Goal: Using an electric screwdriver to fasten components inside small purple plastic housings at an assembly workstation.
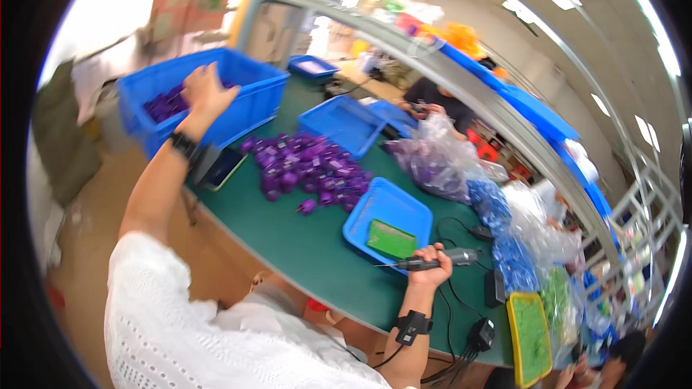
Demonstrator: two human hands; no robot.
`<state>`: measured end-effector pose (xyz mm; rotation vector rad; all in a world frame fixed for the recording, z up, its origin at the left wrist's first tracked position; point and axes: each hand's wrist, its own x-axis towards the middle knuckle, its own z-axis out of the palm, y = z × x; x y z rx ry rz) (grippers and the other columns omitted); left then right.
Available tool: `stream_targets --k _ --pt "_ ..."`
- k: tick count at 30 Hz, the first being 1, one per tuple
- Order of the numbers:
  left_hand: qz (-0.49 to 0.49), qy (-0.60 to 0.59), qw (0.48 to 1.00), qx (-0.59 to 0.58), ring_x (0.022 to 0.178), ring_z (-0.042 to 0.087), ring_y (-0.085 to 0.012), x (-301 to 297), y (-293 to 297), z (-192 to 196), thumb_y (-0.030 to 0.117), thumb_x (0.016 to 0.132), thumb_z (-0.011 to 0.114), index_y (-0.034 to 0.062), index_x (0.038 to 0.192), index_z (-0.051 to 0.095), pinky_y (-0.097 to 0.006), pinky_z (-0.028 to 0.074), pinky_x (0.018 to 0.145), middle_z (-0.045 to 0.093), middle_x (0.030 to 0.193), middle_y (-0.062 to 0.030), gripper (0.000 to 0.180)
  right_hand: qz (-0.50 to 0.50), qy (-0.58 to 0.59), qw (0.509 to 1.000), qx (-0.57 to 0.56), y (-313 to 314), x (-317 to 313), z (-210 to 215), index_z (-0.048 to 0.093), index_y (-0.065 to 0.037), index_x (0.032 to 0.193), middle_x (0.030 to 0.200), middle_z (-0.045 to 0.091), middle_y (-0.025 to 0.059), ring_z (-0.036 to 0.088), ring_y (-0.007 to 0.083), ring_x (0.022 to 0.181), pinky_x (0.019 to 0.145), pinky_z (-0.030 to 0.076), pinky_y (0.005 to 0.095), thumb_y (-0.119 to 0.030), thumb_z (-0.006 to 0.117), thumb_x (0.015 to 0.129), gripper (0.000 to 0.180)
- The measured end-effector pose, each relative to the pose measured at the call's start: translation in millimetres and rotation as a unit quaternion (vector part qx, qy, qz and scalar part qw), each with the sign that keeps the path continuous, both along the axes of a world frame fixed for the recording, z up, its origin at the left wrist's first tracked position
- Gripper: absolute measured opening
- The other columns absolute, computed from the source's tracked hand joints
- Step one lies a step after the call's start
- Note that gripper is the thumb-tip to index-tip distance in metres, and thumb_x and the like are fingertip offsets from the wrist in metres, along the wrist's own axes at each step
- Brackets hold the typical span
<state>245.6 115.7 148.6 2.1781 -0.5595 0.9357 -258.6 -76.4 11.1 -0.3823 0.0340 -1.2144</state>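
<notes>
My left hand [207,92] is over the big blue crate [252,104] at the left, its fingers apart and nothing visible in them. Purple plastic parts [164,104] lie inside that crate. In my right hand [435,266] is a dark electric screwdriver [461,257], its thin bit pointing left. Just beyond that hand, a shallow blue tray [353,227] holds a green rectangular piece [391,239]. A heap of small purple parts [310,166] is spread on the green table between the crate and the tray, with one part [306,207] slightly apart at the near side.
An empty-looking blue tray [339,124] sits behind the heap. Clear bags of purple [432,166] and blue parts [494,209] line the far side, below a metal shelf. Black cables and plugs [479,333] lie near a yellow-rimmed tray [530,338]. A person [447,104] works opposite.
</notes>
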Motion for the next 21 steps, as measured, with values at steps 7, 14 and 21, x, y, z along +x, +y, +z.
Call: stream_targets --k 7,14,21 --pt "-0.437 -0.078 0.896 0.013 0.120 0.035 -0.0371 -140 -52 -71 0.020 0.063 0.071 0.0052 0.122 0.047 -0.045 0.027 0.102 0.040 0.126 -0.0206 0.065 -0.046 0.068 0.996 0.046 -4 -3 -7 0.055 -0.005 0.086 0.060 0.045 0.0046 0.045 0.0164 0.053 0.058 0.041 0.0314 -0.008 0.054 0.066 0.020" --pt "-0.452 0.001 0.874 0.180 0.125 0.025 -0.0399 -206 -95 -108 0.024 0.064 0.074 0.0077 0.125 0.046 -0.054 0.020 0.103 0.029 0.135 -0.0219 0.069 -0.040 0.051 0.997 0.045 0 3 -7 0.052 -0.007 0.087 0.061 0.046 0.0042 0.045 0.0176 0.055 0.061 0.040 0.0323 -0.007 0.056 0.068 0.020" --pt "-0.371 -0.008 0.885 0.280 0.129 0.022 -0.0419 -194 -114 -143 0.024 0.070 0.071 0.0109 0.126 0.049 -0.061 0.013 0.104 0.037 0.132 -0.0208 0.061 -0.046 0.058 0.996 0.055 -3 19 -10 0.050 -0.007 0.088 0.060 0.047 0.0057 0.047 0.0187 0.053 0.060 0.042 0.0352 -0.007 0.056 0.069 0.020"
